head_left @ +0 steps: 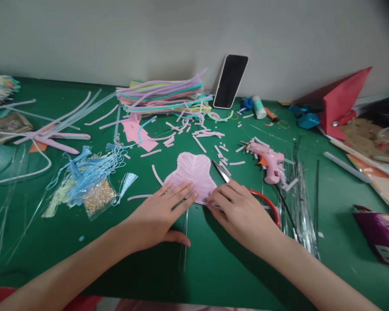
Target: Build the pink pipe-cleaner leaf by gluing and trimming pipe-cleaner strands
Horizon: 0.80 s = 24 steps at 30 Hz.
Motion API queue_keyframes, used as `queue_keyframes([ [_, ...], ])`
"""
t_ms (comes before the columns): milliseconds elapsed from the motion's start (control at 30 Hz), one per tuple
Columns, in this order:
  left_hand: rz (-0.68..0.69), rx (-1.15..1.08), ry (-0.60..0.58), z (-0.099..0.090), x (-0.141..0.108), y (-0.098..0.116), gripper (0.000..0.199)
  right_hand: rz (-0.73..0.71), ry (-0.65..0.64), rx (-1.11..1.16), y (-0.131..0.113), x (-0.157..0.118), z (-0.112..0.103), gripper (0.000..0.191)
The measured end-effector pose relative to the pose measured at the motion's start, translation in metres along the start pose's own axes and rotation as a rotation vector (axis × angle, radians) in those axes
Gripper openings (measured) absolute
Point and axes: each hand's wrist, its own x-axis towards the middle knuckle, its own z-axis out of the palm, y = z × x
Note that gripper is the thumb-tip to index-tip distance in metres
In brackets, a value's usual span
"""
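A lilac shape built from rows of pipe cleaners [194, 172] lies flat on the green table in front of me. My left hand [160, 211] rests on its lower left part, fingers stretched out and spread, thumb apart. At its lower right edge my right hand [238, 207] has its fingers bent together; what they pinch, if anything, is hidden. Scissors with red handles [268, 199] lie partly under my right hand, blades pointing up and left beside the shape. Loose lilac pipe cleaners [139, 197] stick out left of it.
A pink glue gun [270, 162] lies right of the scissors, near clear strips [303, 207]. Behind are cut pipe cleaner pieces [210, 134], a pipe cleaner bundle [162, 97] and a leaning phone [231, 82]. Blue tassels [81, 177] and a bag of gold beads [99, 198] sit left.
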Motion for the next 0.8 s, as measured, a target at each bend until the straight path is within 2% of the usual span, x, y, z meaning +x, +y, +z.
queue_keyframes([
  [233, 0.007, 0.002, 0.024, 0.003, -0.002, -0.001, 0.089, -0.078, 0.009, -0.163, -0.003, 0.000, 0.003, 0.013],
  [433, 0.012, -0.007, 0.061, 0.002, -0.002, 0.003, 0.085, -0.120, 0.035, -0.302, -0.021, -0.011, 0.001, 0.020],
  [633, 0.016, 0.003, 0.062, 0.000, -0.002, 0.005, 0.084, -0.028, 0.079, -0.252, -0.030, -0.028, 0.005, 0.023],
  [800, 0.011, 0.006, 0.073, 0.002, -0.002, 0.005, 0.088, 0.075, 0.063, -0.256, -0.031, -0.039, 0.001, 0.016],
])
